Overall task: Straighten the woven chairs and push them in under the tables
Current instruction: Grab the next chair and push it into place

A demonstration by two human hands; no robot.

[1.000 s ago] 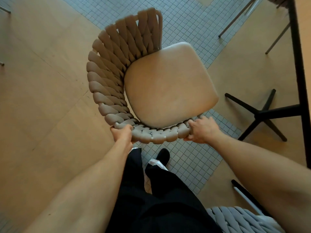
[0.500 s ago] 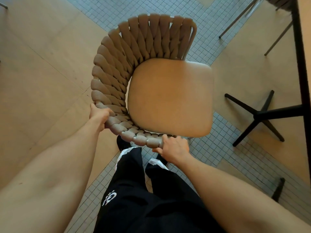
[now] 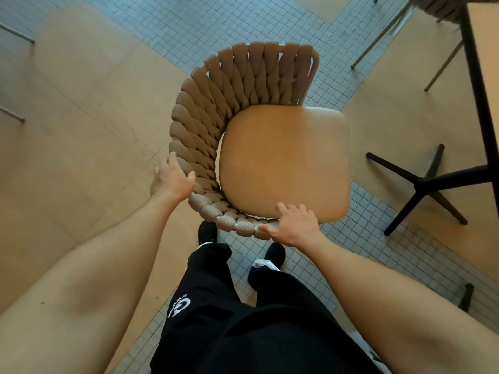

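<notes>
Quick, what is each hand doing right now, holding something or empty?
Left hand: closed on the woven chair, gripping its curved back rim.
Right hand: closed on the same chair, gripping the woven rim beside the seat.

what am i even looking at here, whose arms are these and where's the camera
There is no machine here. A person wears a camera on the head, and it looks forward and down, so you see that person's own bare arms, black trousers and shoes from above. The view is wide-angle, which bends the edges.

In the middle stands a chair with a woven rope back and a smooth tan seat. The left hand grips the woven rim on one side, and the right hand grips the rim's end near the seat.

The floor is part tan panels, part small grey tiles. At the right edge is a table with a black frame and a black cross-shaped foot; the seat's open front faces towards it. The chair is not yet under it.
</notes>
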